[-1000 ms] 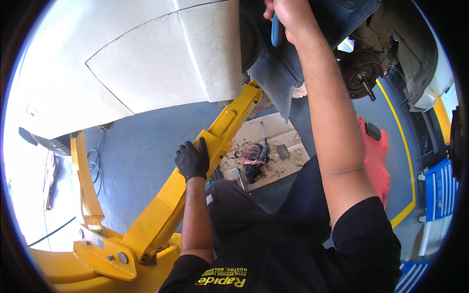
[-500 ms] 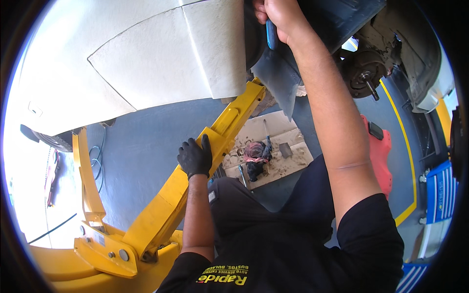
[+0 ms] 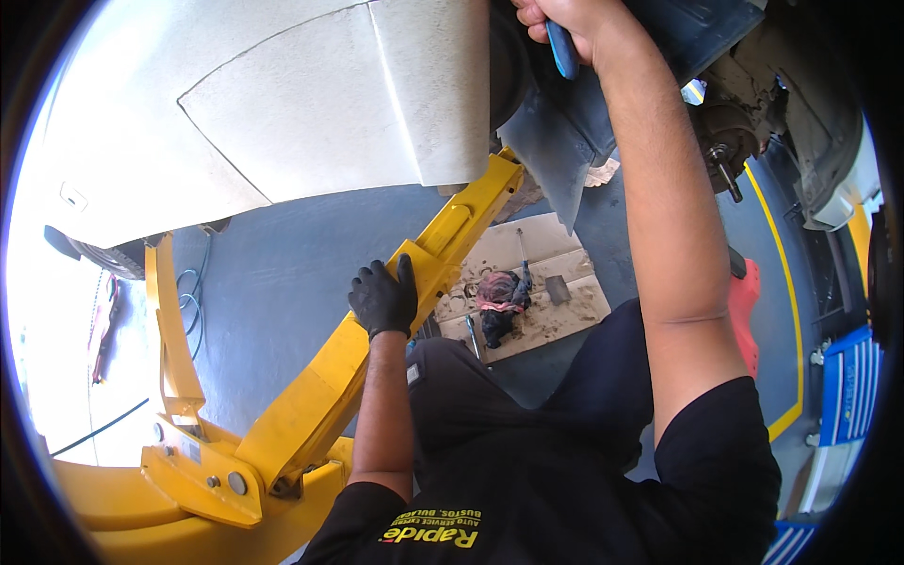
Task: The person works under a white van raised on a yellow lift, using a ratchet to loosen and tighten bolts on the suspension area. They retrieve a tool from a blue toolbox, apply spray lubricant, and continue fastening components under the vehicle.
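Note:
At the top edge of the view, my bare right hand (image 3: 574, 21) is closed around a tool with a blue-and-black handle (image 3: 563, 52). The tool's working end is out of sight, so its kind cannot be made out. The hand is raised beside the dark plastic liner (image 3: 551, 141) behind the white car body panel (image 3: 311, 104). My left hand (image 3: 383, 299), in a black glove, grips the upper edge of a yellow lift arm (image 3: 311, 395), its thumb apart from the fingers. That arm slants up to the underside of the car.
Flattened cardboard (image 3: 556, 330) on the floor carries a dirty rag bundle (image 3: 502, 299), a screwdriver (image 3: 524, 264) and a metal tool (image 3: 473, 336). A bare wheel hub (image 3: 723, 155) juts out at right, above a red creeper (image 3: 746, 311). A second lift arm (image 3: 174, 330) stands at left.
The view has shifted slightly, so the car and lift arm appear farther right. My right hand has risen a little with the tool, its handle tilted more. My left hand stays on the lift arm.

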### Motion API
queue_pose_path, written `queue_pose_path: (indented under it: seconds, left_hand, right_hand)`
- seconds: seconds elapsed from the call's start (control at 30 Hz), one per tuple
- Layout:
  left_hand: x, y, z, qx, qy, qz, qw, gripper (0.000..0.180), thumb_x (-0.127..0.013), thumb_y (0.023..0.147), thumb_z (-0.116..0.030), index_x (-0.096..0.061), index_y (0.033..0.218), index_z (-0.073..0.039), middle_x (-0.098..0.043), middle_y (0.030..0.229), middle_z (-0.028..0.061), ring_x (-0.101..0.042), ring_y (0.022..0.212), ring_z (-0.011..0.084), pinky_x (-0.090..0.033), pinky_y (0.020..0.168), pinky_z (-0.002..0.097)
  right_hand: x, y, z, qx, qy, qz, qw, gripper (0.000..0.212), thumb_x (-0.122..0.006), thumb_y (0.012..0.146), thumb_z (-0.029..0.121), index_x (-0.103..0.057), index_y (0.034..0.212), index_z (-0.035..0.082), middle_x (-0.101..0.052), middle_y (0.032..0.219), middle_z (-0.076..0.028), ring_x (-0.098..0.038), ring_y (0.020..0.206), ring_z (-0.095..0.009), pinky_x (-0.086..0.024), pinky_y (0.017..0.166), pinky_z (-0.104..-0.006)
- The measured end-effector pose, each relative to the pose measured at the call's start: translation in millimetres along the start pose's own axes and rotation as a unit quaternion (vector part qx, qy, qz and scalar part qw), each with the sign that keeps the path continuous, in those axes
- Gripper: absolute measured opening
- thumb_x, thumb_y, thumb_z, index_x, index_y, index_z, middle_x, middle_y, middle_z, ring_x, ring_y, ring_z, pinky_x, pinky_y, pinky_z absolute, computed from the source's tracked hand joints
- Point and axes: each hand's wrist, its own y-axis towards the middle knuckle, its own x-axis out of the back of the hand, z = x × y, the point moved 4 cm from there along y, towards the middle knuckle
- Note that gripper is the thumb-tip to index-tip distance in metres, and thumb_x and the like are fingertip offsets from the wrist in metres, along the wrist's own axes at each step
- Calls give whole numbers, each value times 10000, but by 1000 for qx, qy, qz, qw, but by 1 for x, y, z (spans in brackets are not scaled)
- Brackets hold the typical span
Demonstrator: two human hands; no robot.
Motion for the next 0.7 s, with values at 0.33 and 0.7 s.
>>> queue_pose_path:
  seconds: [0.33, 0.7]
  left_hand:
    - [-1, -1, 0, -1, 11, 2, 1000, 601, -468, 1027, -577, -655, 1118, -12, -668, 1114, 207, -623, 1079, 394, -480, 912, 523]
    - [0, -4, -1, -2, 28, -7, 1000, 590, -477, 1022, -576, -657, 1086, -17, -668, 1077, 205, -636, 1044, 394, -489, 881, 524]
  right_hand:
    - [-9, -7, -6, -39, 109, 31, 993, 266, -434, 1099, 354, -491, 911, 175, -343, 612, 58, -339, 469, -84, -280, 407, -256]
    - [-18, -2, -22, 42, 102, -22, 994, 288, -468, 1096, 382, -464, 880, 190, -365, 624, 43, -352, 459, -108, -294, 416, -281]
